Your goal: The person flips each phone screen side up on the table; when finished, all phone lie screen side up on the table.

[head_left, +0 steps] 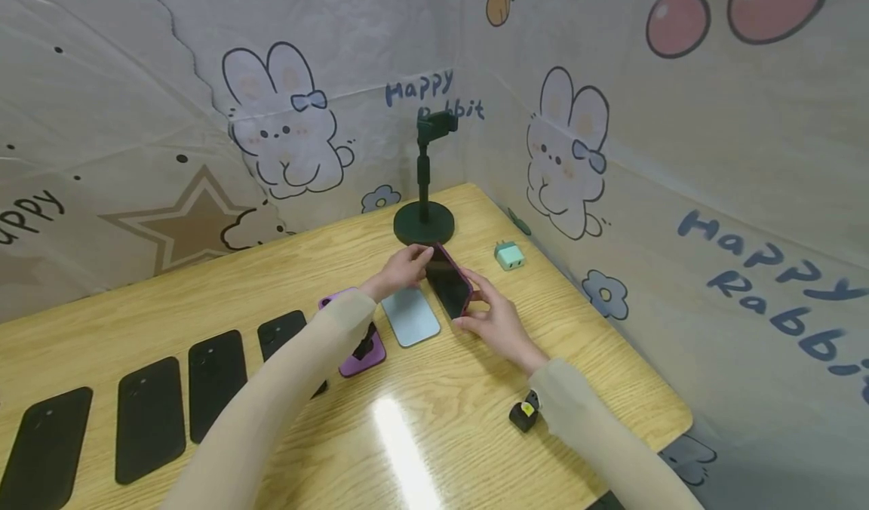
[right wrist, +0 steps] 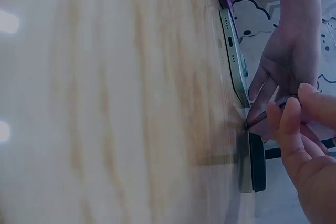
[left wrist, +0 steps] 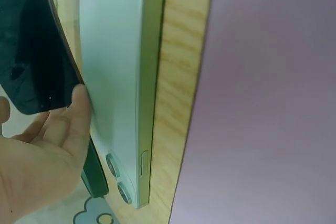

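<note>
Head view: my left grip (head_left: 406,266) holds far end of dark phone (head_left: 446,284), right grip (head_left: 498,317) pinches near corner; not yet set down. Black phones (head_left: 217,385), pale phone (head_left: 410,317) already on desk (head_left: 468,419); stand (head_left: 424,170) bare. Left wrist: pale phone alongside. Right wrist: both grips nearly meet.

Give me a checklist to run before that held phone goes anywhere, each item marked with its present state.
1. Held phone supported by both hands: ok; left hand at its far end, right hand nearer the wearer.
2. Phone stand upright: ok.
3. Holder on top free of any phone: ok.
4. Holder wide enough: cannot tell from these views.
5. Table left of the phone free: not ok; light blue phone lies there.
6. Charging plug apart from the hands: ok.
</note>
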A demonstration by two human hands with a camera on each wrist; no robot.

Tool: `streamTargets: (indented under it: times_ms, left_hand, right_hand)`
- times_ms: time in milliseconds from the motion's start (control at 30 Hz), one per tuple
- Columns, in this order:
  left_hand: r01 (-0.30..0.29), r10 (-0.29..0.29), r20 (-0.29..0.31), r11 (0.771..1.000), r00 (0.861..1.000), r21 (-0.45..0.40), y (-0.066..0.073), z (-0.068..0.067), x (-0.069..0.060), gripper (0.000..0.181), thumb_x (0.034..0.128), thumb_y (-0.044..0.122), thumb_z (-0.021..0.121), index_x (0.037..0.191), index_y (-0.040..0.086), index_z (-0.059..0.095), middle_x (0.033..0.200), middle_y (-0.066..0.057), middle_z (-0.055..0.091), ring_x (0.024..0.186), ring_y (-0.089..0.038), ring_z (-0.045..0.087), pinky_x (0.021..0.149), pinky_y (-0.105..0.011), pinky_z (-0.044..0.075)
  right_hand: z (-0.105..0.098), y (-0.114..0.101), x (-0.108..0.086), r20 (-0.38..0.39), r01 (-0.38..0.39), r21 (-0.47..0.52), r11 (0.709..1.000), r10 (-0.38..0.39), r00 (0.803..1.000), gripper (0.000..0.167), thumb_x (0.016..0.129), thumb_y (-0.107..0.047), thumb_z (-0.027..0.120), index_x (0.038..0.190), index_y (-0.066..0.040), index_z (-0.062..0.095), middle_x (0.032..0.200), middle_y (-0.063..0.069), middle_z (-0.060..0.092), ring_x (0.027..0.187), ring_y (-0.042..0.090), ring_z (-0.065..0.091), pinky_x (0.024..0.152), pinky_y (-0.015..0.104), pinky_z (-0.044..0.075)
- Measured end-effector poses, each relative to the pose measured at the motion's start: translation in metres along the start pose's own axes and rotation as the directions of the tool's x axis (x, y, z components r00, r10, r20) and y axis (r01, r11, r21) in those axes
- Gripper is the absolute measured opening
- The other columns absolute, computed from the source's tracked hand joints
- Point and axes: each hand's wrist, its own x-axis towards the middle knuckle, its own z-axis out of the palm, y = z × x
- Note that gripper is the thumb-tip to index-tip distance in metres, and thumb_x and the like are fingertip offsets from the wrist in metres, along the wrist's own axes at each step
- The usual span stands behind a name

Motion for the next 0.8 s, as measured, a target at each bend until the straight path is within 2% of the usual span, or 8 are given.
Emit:
streamTargets:
  times_ms: [67, 267, 333, 467, 567, 633, 733, 800]
  left_hand:
    - [-0.005, 0.004, 0.004, 1.000, 1.000, 0.020, -0.001, -0.002, 0.000, 0.052, 0.1031, 0.040, 0.038, 0.139, 0.004, 0.044, 0.119, -0.019, 0.058, 0.101, -0.026, 0.058, 0.085, -0.033, 0.049]
    - [-0.020, 0.020, 0.001, 1.000, 1.000, 0.016, -0.007, -0.006, 0.003, 0.048, 0.1035, 0.037, 0.039, 0.136, 0.003, 0.047, 0.133, -0.019, 0.052, 0.120, -0.030, 0.050, 0.101, -0.042, 0.042]
    - [-0.020, 0.020, 0.008, 1.000, 1.000, -0.021, -0.005, -0.007, 0.002, 0.048, 0.1041, 0.035, 0.037, 0.137, 0.002, 0.046, 0.141, -0.018, 0.047, 0.127, -0.031, 0.046, 0.105, -0.044, 0.040]
    - [-0.016, 0.020, 0.020, 0.982, 1.000, -0.187, 0.000, -0.009, 0.000, 0.046, 0.1053, 0.028, 0.036, 0.139, -0.003, 0.043, 0.142, -0.021, 0.044, 0.123, -0.031, 0.047, 0.101, -0.043, 0.044]
    - [-0.002, 0.009, 0.021, 0.942, 1.000, -0.335, 0.003, -0.010, 0.000, 0.045, 0.1056, 0.022, 0.035, 0.140, -0.007, 0.039, 0.144, -0.023, 0.041, 0.120, -0.028, 0.047, 0.096, -0.038, 0.045]
    - [0.020, -0.012, 0.023, 0.906, 1.000, -0.422, 0.004, -0.011, 0.001, 0.044, 0.1057, 0.019, 0.034, 0.141, -0.009, 0.035, 0.145, -0.022, 0.039, 0.118, -0.024, 0.046, 0.092, -0.032, 0.044]
    - [0.070, -0.048, 0.054, 0.807, 0.997, -0.587, 0.004, -0.011, 0.002, 0.045, 0.1057, 0.015, 0.032, 0.143, -0.009, 0.029, 0.135, -0.018, 0.042, 0.108, -0.018, 0.044, 0.090, -0.026, 0.041]
    - [0.105, -0.080, 0.068, 0.742, 0.994, -0.663, 0.003, -0.012, 0.004, 0.044, 0.1052, 0.013, 0.032, 0.143, -0.009, 0.029, 0.122, -0.011, 0.045, 0.101, -0.013, 0.044, 0.091, -0.024, 0.040]
  right_hand:
    - [-0.001, 0.000, 0.000, -0.005, -0.006, 0.006, 1.000, 0.006, 1.000, 0.081, 0.081, 0.007, 0.070, 0.148, -0.019, 0.034, 0.115, 0.028, 0.056, 0.086, 0.034, 0.070, 0.066, 0.033, 0.057]
    - [-0.003, 0.001, 0.001, -0.030, -0.090, 0.154, 0.984, 0.096, 0.995, 0.081, 0.082, 0.009, 0.068, 0.150, -0.007, 0.026, 0.125, 0.033, 0.052, 0.083, 0.026, 0.071, 0.069, 0.027, 0.058]
    - [-0.004, 0.000, 0.002, -0.043, -0.121, 0.210, 0.970, 0.133, 0.990, 0.082, 0.083, 0.010, 0.067, 0.150, -0.004, 0.024, 0.127, 0.034, 0.051, 0.082, 0.023, 0.071, 0.070, 0.028, 0.058]
    - [-0.006, -0.001, 0.002, -0.065, -0.170, 0.280, 0.945, 0.196, 0.979, 0.082, 0.083, 0.011, 0.066, 0.150, -0.002, 0.022, 0.128, 0.034, 0.051, 0.081, 0.021, 0.071, 0.071, 0.029, 0.058]
    - [-0.008, -0.001, 0.003, -0.082, -0.193, 0.304, 0.933, 0.228, 0.970, 0.079, 0.083, 0.010, 0.067, 0.149, -0.002, 0.026, 0.127, 0.032, 0.053, 0.081, 0.020, 0.071, 0.071, 0.029, 0.058]
    - [-0.009, 0.000, 0.003, -0.101, -0.196, 0.279, 0.940, 0.231, 0.968, 0.076, 0.082, 0.007, 0.069, 0.147, -0.001, 0.030, 0.125, 0.032, 0.055, 0.081, 0.018, 0.071, 0.070, 0.028, 0.058]
    - [-0.011, 0.000, 0.002, -0.134, -0.200, 0.236, 0.951, 0.235, 0.963, 0.074, 0.081, 0.003, 0.073, 0.144, -0.001, 0.034, 0.122, 0.031, 0.058, 0.084, 0.016, 0.069, 0.069, 0.025, 0.057]
    - [-0.013, 0.000, 0.001, -0.154, -0.204, 0.201, 0.958, 0.236, 0.959, 0.074, 0.080, 0.001, 0.075, 0.143, -0.001, 0.036, 0.120, 0.031, 0.059, 0.086, 0.016, 0.067, 0.068, 0.022, 0.056]
